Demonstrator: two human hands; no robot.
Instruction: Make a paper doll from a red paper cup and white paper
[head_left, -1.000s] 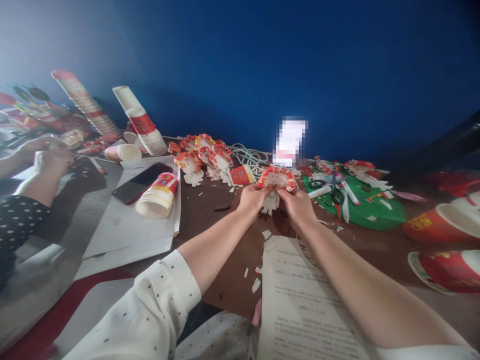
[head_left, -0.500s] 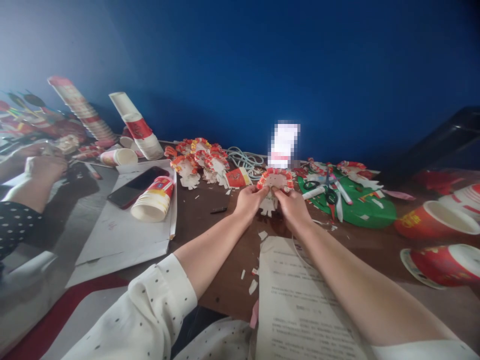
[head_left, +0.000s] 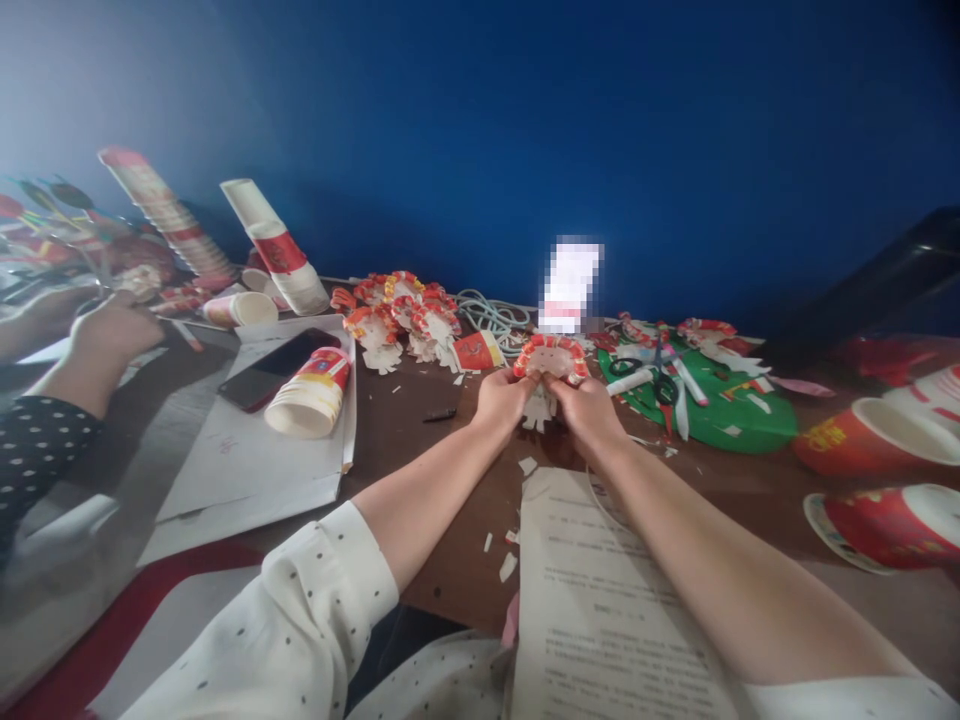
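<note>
The brown table carries a flat white panel, heaped red-and-white paper figures, a small dark pen, scattered paper scraps, a green disc and red paper cups.

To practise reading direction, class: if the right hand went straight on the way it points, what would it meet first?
The right hand would first meet the paper figure it is holding. Beyond that, probably the coiled cord, though depth is unclear.
</note>
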